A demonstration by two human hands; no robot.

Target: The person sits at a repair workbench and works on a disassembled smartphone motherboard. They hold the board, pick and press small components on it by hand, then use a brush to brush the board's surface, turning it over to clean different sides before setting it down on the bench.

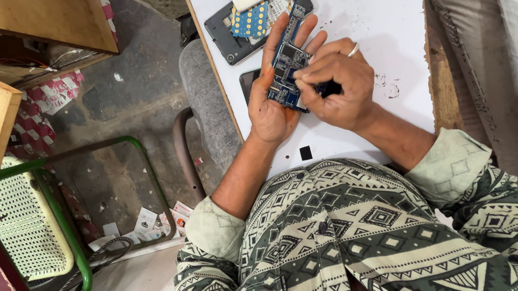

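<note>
We note the long blue printed circuit board (286,64) lying in our spread left hand (274,90) above the white bench (383,5), long axis along the fingers, away from us, while our right hand (336,83) pinches its near-right edge.

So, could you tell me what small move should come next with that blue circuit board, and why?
Probably lift the right hand's fingertips slightly: the blue circuit board lies flat across the open left hand, and the fingers pinch its edge, hiding whatever they grip.
</note>
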